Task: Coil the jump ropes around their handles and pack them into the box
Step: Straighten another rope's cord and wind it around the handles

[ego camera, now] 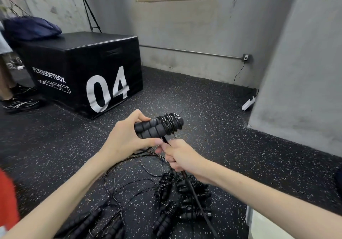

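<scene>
Left hand [127,138] wrapped round the butt ends of a pair of foam jump-rope handles [149,129], fingers over the top and thumb underneath, keeping the two grips pressed side by side and level, presumably so both serve as one spool. Glossy black cord [171,123] already wound in tight turns round the far end of the pair, bunched near the caps. Right hand [180,157] fisted just below and beside the handles, gripping the free run of rope [199,201], which trails down toward the floor; held close under the coil, likely to keep tension and feed the next turn. Below the wrists, on the speckled rubber floor [231,137], a heap of already coiled ropes [185,196], with loose cords and unwound handles [96,222] tangled to its left. Further off, a black plyo soft box [83,68] marked 04; no packing box plainly identifiable. Judged mid-wrap on this rope, packing not yet begun.
</scene>
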